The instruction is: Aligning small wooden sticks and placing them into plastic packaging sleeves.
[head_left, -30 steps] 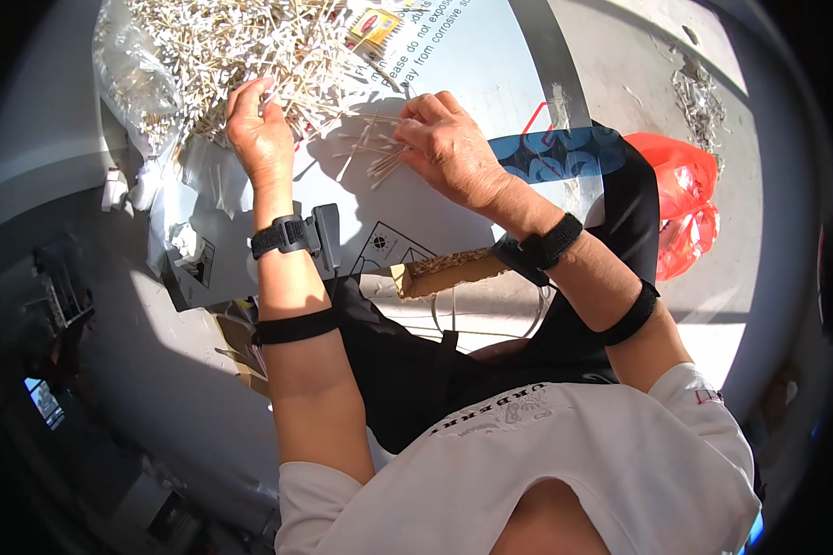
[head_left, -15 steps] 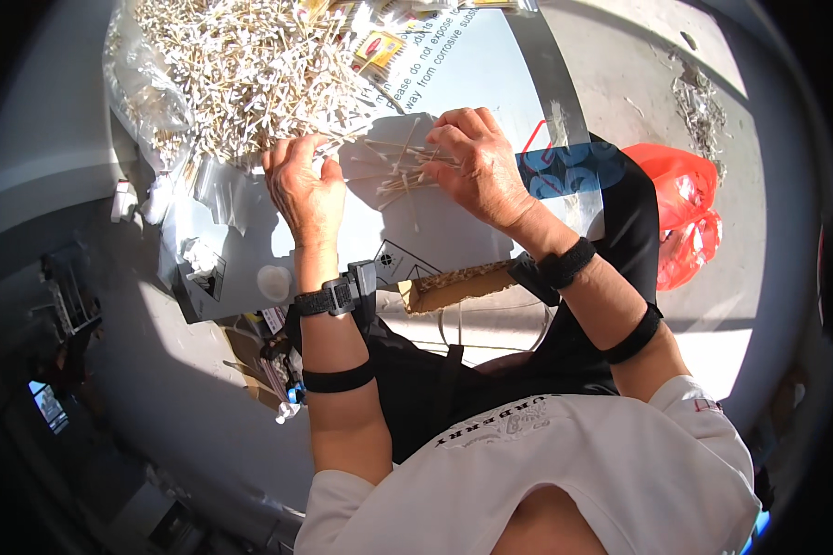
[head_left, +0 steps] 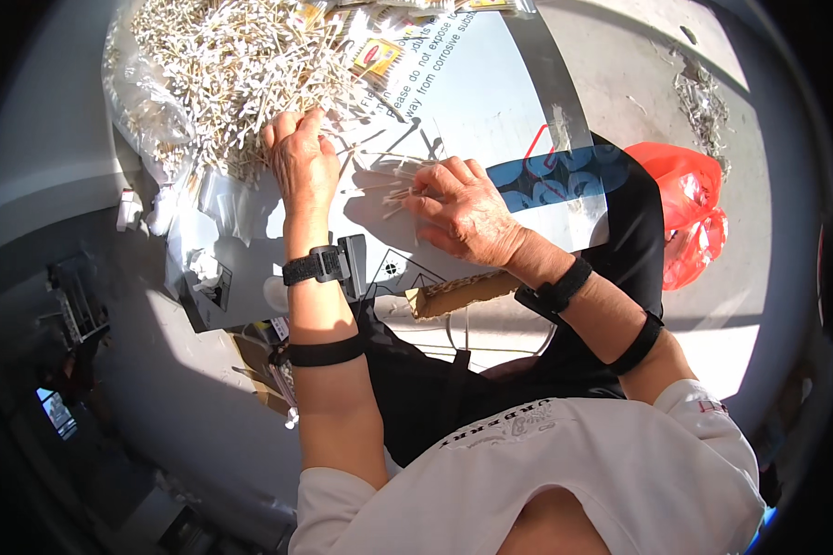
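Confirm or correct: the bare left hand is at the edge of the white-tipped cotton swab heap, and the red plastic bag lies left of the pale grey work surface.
Wrong side: the head view shows the red plastic bag right of the pale grey work surface. The left hand is at the edge of the cotton swab heap.

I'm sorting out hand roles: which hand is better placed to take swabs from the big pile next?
Probably the left: the left hand is at the near edge of the swab pile, while the right hand is farther off, by a loose swab cluster.
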Motion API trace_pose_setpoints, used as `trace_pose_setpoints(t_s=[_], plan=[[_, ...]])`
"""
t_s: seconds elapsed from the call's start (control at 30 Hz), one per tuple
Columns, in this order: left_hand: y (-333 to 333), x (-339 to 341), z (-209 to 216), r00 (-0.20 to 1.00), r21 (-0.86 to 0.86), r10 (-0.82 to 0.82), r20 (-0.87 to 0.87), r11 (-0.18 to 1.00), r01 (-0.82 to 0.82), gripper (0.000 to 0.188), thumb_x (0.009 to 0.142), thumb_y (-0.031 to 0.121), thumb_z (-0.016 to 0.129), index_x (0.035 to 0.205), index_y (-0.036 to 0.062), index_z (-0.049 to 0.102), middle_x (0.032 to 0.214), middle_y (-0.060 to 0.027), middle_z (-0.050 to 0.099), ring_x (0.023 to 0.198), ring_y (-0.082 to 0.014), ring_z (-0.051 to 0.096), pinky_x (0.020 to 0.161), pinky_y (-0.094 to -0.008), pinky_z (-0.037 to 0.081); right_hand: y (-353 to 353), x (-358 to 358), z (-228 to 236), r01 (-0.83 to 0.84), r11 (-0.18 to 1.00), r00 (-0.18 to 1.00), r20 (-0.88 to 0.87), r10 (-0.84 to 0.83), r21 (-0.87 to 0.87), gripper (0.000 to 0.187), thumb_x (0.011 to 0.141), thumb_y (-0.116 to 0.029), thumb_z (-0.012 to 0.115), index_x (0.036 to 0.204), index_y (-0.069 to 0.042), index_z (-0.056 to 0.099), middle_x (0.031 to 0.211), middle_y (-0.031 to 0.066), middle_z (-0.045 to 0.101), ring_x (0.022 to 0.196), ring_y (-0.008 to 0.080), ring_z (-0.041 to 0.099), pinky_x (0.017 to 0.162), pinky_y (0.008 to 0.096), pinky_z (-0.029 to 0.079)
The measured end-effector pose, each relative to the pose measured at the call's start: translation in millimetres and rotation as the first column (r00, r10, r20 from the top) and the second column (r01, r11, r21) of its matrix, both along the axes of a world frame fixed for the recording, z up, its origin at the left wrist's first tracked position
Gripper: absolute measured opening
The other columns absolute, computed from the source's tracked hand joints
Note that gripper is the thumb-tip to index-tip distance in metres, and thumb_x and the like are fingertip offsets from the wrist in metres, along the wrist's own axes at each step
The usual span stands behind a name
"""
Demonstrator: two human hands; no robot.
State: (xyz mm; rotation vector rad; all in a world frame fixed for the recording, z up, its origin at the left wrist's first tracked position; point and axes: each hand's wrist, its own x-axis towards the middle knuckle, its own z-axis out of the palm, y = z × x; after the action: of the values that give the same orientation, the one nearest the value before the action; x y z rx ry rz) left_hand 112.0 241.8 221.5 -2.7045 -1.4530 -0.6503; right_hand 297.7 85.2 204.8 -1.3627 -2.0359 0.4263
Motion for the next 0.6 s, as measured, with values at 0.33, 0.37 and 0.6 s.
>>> trace_pose_setpoints(t_s=[0.33,0.37,0.6], plan=[[18.1,-5.2,6.5,0.994,-0.046,-0.059,0.088,0.997,0.063,0.019,0.066,-0.005,0.065,0.08,0.0078,0.065,0.079,-0.0092,0.058,0.081,-0.0301,0.055,0.075,-0.0403,0.044,-2.9,0.8,-5.1,0.02,1.0,0.999,-0.027,-0.02,0.018,0.046,0.066,-0.021,0.078,0.108,-0.009,0.062,0.108,0.0081,0.052,0.098,0.0256,0.05,0.083,0.0393,0.039],[14.9,2.7,5.7,0.994,-0.048,-0.062,0.091,0.997,0.067,0.019,0.066,-0.005,0.065,0.08,0.0078,0.065,0.079,-0.0092,0.058,0.081,-0.0301,0.055,0.075,-0.0403,0.044,-3.8,1.6,-6.2,0.024,1.0,0.999,-0.024,-0.023,0.016,0.046,0.066,-0.021,0.078,0.108,-0.009,0.062,0.108,0.0081,0.052,0.098,0.0256,0.05,0.083,0.0393,0.039],[30.3,5.9,-9.9,0.953,-0.132,-0.005,0.302,0.99,0.047,0.016,0.069,-0.006,0.06,0.082,0.0033,0.063,0.076,-0.0145,0.061,0.075,-0.0326,0.058,0.071,-0.039,0.046,-1.8,-2.0,-3.7,0.01,1.0,0.999,-0.043,-0.008,0.023,0.046,0.065,-0.019,0.077,0.107,-0.009,0.061,0.109,0.0079,0.052,0.099,0.0259,0.049,0.084,0.0402,0.039]])
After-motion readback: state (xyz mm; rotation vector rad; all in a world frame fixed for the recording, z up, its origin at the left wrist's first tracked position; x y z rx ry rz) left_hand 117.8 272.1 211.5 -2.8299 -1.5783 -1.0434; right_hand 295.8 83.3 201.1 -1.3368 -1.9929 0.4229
